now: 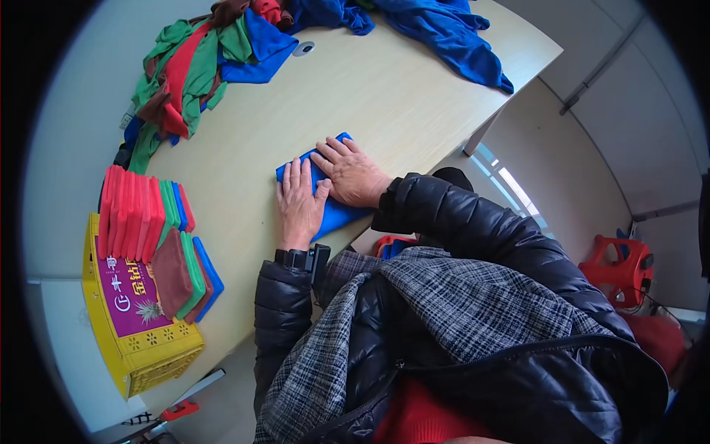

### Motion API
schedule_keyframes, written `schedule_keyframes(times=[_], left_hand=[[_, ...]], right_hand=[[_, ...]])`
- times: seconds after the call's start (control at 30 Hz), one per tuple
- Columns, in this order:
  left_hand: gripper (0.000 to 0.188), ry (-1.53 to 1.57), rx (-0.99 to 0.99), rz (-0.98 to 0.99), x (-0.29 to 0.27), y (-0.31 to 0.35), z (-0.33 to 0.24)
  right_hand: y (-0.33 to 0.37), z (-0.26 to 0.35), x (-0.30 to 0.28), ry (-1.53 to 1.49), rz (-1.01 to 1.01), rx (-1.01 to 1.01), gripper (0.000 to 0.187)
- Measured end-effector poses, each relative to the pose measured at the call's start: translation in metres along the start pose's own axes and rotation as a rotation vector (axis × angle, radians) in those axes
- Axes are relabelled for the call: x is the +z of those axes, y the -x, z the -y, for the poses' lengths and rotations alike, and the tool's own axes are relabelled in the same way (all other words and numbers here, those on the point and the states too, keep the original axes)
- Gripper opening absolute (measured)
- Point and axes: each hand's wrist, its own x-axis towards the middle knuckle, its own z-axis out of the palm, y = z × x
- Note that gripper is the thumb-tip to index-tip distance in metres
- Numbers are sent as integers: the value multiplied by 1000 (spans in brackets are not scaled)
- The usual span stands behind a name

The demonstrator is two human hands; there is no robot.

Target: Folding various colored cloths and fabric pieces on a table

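A folded blue cloth [339, 216] lies on the pale tabletop near its front edge. My left hand [299, 203] rests flat on the cloth's left part, fingers stretched toward its far edge. Just to the right, my right hand [351, 174] presses flat on the far right part of the same cloth, its fingers pointing left and away. Both hands are open and neither grips anything. The two hands nearly meet and hide much of the cloth between them.
Folded red cloths [133, 214], with green, blue and brown ones, stand beside a yellow and purple box [163, 355] at the left. Rumpled cloths [188, 81] heap at far left; loose blue cloths [444, 37] lie at far right. A red stool [617, 270] stands right.
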Motion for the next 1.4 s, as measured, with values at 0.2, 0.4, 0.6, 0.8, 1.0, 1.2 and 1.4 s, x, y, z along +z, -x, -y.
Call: schedule_keyframes(times=[0.2,0.4,0.6,0.8,1.0,1.2,1.4], left_hand=[[76,-81,-16,-28,-7,-5,-2],[78,-209,-48,-57,-13,6,-17],[73,-129,6,55,-15,5,-19],[72,-111,16,19,-14,4,-16],[75,-141,59,-11,-17,27,-22],[78,-96,13,43,-24,60,-30],[81,-147,32,11,-23,67,-32]], right_hand=[[-6,1,-5,8,-89,-23,64],[10,2,-7,39,-128,93,68],[8,-4,-3,-2,-112,47,72],[6,-4,-9,-47,-126,47,70],[16,10,-18,49,-89,28,68],[24,30,-14,-32,-76,-29,67],[27,27,-4,-45,-17,-37,67]])
